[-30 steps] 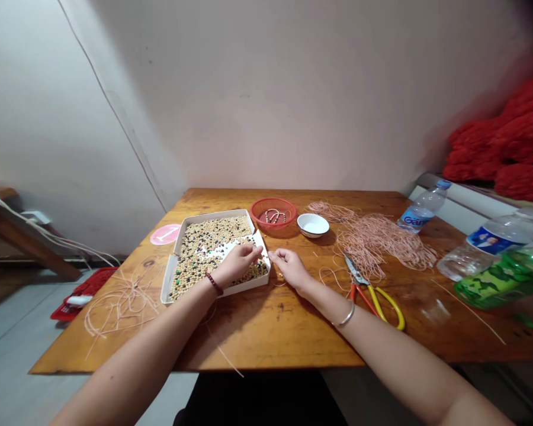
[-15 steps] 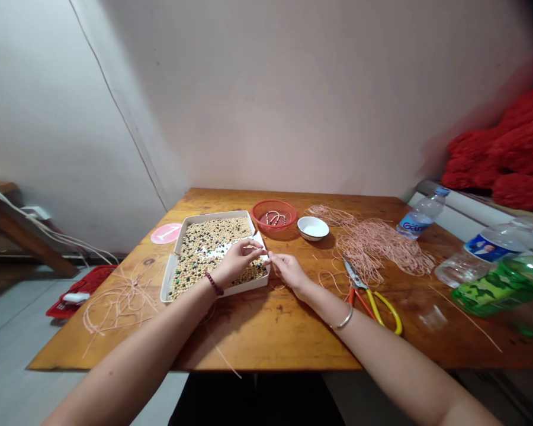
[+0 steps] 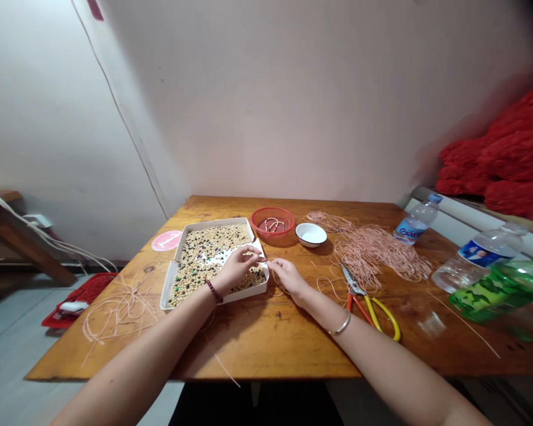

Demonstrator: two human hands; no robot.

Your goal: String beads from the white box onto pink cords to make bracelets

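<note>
A shallow white box (image 3: 165, 289) lies full of small beads (image 3: 204, 260), mostly tan, with black and a few green ones among them. Over its right part, my left hand (image 3: 238, 266) is closed in a pinch; what sits between its fingertips is too small to make out. Just beyond the box's right edge, my right hand (image 3: 288, 277) pinches what looks like a thin pink cord, part of which curves below the fingers. The fingertips of both hands nearly meet.
Behind the box stand a red basket (image 3: 262, 232) with a beaded strand and a white bowl (image 3: 311, 236). To the right lie a pile of pink cord (image 3: 386, 251), yellow-and-red-handled pliers (image 3: 368, 302) and plastic bottles (image 3: 475, 260). Loose cords (image 3: 119, 307) spread at left.
The view has tilted up a little, so the table sits lower. Both hands keep their pinch at the box's right edge, with hardly any visible movement.
</note>
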